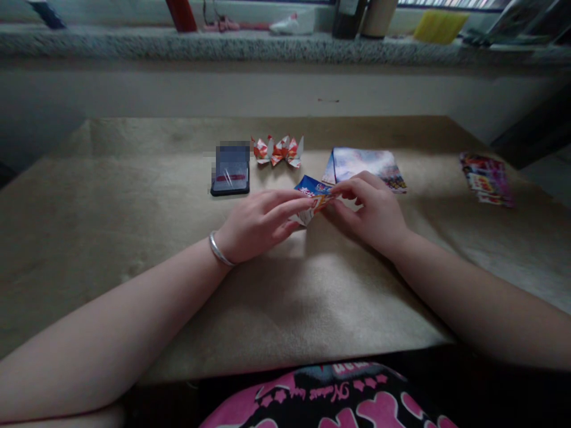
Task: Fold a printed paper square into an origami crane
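Observation:
Between my two hands, just above the table, is a partly folded piece of printed paper (307,186), blue on one side with orange and white parts. My left hand (267,220), with a silver bangle at its wrist, has its fingers closed over the paper's left and near side. My right hand (372,208) pinches the right end between thumb and fingers. Part of the paper is hidden under my fingers. Beyond it stand folded red-and-white paper cranes (280,151), close together.
A phone (231,169) lies left of the cranes. Printed sheets (368,163) are stacked behind my right hand. Colourful packets or cards (486,178) lie at the right on the tan-covered table (111,238). A stone sill (267,47) behind holds bottles and a yellow item (440,27).

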Action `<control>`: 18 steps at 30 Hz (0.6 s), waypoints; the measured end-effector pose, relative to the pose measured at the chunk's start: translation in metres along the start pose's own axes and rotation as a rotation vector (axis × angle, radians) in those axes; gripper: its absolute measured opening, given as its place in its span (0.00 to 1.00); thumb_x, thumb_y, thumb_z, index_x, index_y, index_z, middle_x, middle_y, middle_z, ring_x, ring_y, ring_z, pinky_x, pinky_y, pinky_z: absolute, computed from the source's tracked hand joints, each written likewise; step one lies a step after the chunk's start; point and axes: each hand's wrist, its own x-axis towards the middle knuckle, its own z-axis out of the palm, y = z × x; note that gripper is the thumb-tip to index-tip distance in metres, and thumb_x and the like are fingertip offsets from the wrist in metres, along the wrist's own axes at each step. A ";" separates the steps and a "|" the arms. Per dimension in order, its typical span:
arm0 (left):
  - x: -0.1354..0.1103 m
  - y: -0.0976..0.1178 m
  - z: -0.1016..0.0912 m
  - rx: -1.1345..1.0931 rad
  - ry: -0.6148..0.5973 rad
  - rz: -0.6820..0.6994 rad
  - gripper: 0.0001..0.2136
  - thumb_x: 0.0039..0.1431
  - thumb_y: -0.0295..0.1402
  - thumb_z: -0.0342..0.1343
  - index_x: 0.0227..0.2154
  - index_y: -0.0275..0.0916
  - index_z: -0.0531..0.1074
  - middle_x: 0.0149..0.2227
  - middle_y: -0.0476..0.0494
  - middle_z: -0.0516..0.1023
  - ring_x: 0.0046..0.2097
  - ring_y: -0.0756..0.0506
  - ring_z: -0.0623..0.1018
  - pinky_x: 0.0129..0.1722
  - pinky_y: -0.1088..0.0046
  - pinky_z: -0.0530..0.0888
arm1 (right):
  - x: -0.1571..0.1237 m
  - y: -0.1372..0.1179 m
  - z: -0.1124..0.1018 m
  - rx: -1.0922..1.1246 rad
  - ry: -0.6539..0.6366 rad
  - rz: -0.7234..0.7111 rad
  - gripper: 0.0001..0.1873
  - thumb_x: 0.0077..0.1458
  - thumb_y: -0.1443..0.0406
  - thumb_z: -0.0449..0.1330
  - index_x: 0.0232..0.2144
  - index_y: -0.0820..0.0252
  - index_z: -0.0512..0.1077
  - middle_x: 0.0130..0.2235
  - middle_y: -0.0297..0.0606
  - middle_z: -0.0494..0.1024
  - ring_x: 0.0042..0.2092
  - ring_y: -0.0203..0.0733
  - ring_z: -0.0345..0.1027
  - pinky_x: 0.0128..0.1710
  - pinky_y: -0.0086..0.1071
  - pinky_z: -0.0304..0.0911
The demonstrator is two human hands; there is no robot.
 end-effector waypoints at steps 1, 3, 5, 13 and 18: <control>-0.001 0.000 0.001 -0.039 -0.005 -0.026 0.24 0.60 0.29 0.57 0.58 0.40 0.59 0.52 0.38 0.72 0.50 0.45 0.75 0.47 0.68 0.75 | 0.001 -0.001 -0.001 0.005 0.007 -0.003 0.04 0.55 0.65 0.60 0.33 0.58 0.74 0.31 0.37 0.73 0.32 0.39 0.66 0.30 0.33 0.62; -0.002 0.000 0.003 -0.113 -0.030 -0.081 0.32 0.58 0.30 0.58 0.63 0.39 0.51 0.56 0.34 0.68 0.51 0.43 0.75 0.47 0.67 0.75 | 0.001 -0.003 -0.002 0.012 0.017 -0.007 0.04 0.55 0.64 0.59 0.29 0.58 0.73 0.27 0.35 0.72 0.30 0.38 0.65 0.30 0.32 0.61; -0.004 -0.002 0.004 -0.178 -0.086 -0.143 0.38 0.57 0.31 0.59 0.65 0.38 0.44 0.57 0.32 0.67 0.50 0.43 0.75 0.46 0.67 0.75 | 0.001 -0.004 -0.002 0.023 0.014 -0.007 0.05 0.55 0.64 0.59 0.28 0.57 0.72 0.26 0.34 0.71 0.29 0.38 0.65 0.30 0.32 0.60; -0.004 -0.009 0.002 0.015 -0.292 -0.248 0.17 0.59 0.28 0.53 0.52 0.38 0.68 0.41 0.41 0.77 0.38 0.47 0.76 0.37 0.72 0.72 | -0.003 0.003 -0.003 0.055 -0.219 -0.105 0.05 0.55 0.63 0.59 0.29 0.55 0.73 0.29 0.36 0.74 0.33 0.40 0.66 0.34 0.34 0.61; -0.006 -0.011 0.001 0.035 -0.277 -0.209 0.13 0.58 0.26 0.53 0.45 0.40 0.74 0.38 0.43 0.75 0.35 0.48 0.74 0.34 0.74 0.72 | -0.003 0.006 -0.005 -0.019 -0.341 -0.206 0.07 0.56 0.64 0.57 0.29 0.55 0.74 0.30 0.36 0.75 0.34 0.41 0.64 0.36 0.35 0.59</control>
